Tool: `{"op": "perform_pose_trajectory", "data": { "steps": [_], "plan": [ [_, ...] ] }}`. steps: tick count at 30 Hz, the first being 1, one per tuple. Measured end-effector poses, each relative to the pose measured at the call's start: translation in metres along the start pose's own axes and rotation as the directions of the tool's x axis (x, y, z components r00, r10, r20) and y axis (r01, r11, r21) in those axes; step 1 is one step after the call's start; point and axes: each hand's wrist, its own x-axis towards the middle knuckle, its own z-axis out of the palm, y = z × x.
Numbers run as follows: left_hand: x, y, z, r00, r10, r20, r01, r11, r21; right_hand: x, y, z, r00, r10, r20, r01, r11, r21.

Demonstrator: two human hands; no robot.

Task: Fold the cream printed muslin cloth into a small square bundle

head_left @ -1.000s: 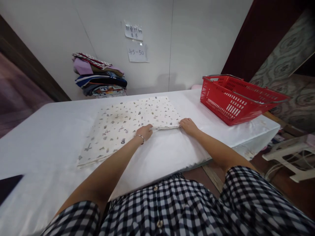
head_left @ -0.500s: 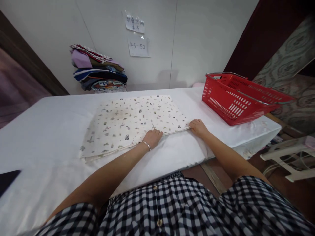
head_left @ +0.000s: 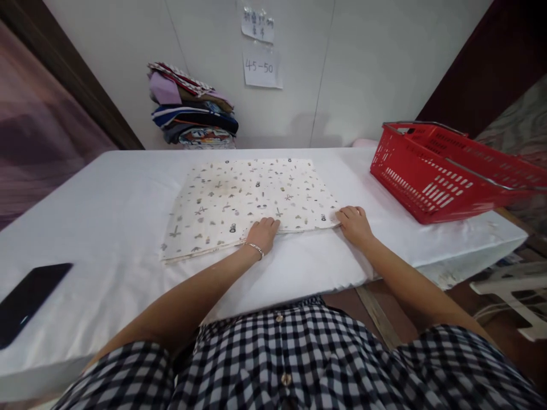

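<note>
Cloth (head_left: 239, 199) flat on the table (head_left: 115, 228), left hand (head_left: 264, 234) at its near edge, right hand (head_left: 354, 226) at the near-right corner; whether they're pinching, I can't tell! One uneven tug could skew it.

Pale panelled wall (head_left: 367, 62), white-covered table (head_left: 115, 228), pinkish drapery (head_left: 38, 131) at left

I see a folded cream cloth (head_left: 273, 196) with small grey motifs, a red plastic basket (head_left: 410, 158), a white tablecloth (head_left: 115, 228).
</note>
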Motion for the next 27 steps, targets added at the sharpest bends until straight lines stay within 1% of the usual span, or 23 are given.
{"op": "perform_pose_trajectory", "data": {
  "steps": [2,6,10,15,19,21,23,27],
  "plan": [
    [0.000,0.000,0.002,1.000,0.003,-0.013,-0.003,1.000,0.002,0.007,-0.012,-0.002,0.998,-0.060,-0.037,0.059,0.998,-0.011],
    [-0.001,-0.001,0.006,0.997,0.024,-0.076,-0.024,1.000,0.011,0.020,-0.029,0.001,0.989,-0.144,-0.046,0.144,0.990,0.001],
    [-0.008,-0.005,0.007,0.992,0.032,-0.124,-0.028,0.999,0.035,0.020,-0.027,0.007,0.988,-0.154,-0.019,0.155,0.987,0.050],
    [-0.016,-0.010,0.010,0.994,0.073,-0.084,-0.069,0.997,0.047,0.012,-0.018,0.010,0.989,-0.145,0.033,0.141,0.986,0.093],
    [-0.018,-0.010,0.011,0.990,0.109,-0.091,-0.105,0.993,0.045,0.013,-0.024,0.005,0.990,-0.129,0.054,0.123,0.988,0.096],
    [-0.020,-0.009,0.011,0.989,0.115,-0.096,-0.111,0.993,0.045,0.015,-0.034,0.002,0.990,-0.132,0.039,0.128,0.987,0.098],
    [-0.021,-0.008,0.011,0.989,0.108,-0.097,-0.104,0.994,0.044,0.021,-0.048,-0.001,0.986,-0.164,0.006,0.162,0.981,0.106],
    [-0.023,-0.006,0.011,0.990,0.097,-0.100,-0.096,0.995,0.021,0.041,-0.090,-0.004,0.953,-0.294,-0.078,0.302,0.946,0.122]
  ]
}}
